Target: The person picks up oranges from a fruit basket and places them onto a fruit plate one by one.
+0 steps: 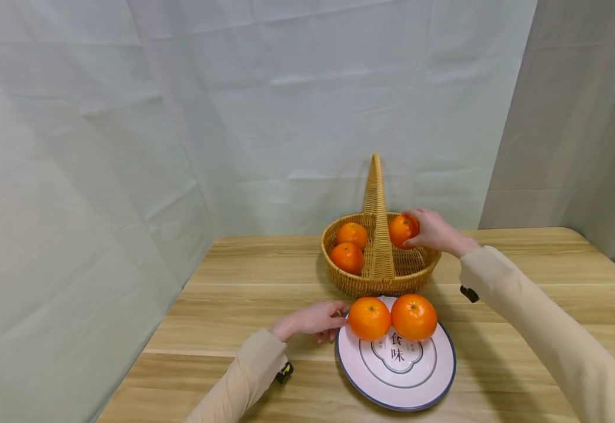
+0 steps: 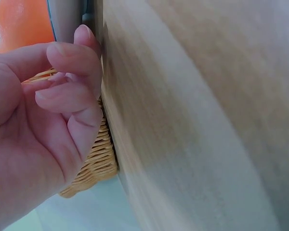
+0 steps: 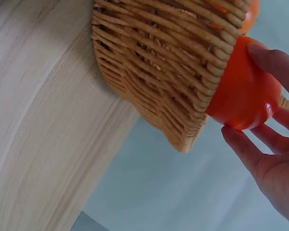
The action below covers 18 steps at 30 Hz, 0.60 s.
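My right hand (image 1: 434, 230) grips an orange (image 1: 403, 231) with thumb and fingers around it, at the right side of a wicker basket (image 1: 378, 286). In the right wrist view, this orange (image 3: 245, 86) shows just past the basket's woven rim. Two more oranges lie in the basket's left half, one a deeper orange (image 1: 347, 258). My left hand (image 1: 315, 319) is at the left rim of a white plate (image 1: 403, 390), its fingers loosely bent with nothing between them in the left wrist view. Two oranges sit side by side on the plate's far part, the left orange (image 1: 369, 319) closest to that hand.
The basket's tall handle (image 1: 378, 217) arches over its middle, between the oranges. The plate stands right in front of the basket on a wooden table (image 1: 265, 264). Pale cloth (image 1: 286, 117) hangs behind the table and along its left side.
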### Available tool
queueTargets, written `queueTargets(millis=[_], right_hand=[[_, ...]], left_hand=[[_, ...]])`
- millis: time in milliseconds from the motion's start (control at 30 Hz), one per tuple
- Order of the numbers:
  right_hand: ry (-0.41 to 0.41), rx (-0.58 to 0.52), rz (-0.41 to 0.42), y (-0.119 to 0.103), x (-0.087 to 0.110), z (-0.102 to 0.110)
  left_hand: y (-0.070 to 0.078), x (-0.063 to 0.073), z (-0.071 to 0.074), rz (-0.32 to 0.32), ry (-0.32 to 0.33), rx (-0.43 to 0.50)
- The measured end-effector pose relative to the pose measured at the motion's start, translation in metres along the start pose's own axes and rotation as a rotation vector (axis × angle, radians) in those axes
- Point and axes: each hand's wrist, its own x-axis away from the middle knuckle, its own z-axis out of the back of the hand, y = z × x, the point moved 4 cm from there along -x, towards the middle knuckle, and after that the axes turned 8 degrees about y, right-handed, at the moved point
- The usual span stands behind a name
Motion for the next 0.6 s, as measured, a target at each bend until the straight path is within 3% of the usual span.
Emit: queueTargets(millis=[600], right_hand=[[0.028,-0.018,0.054,-0.018,0.003,0.006]], left_hand=[[0.001,0.000,0.001,-0.003,0.006,0.008]])
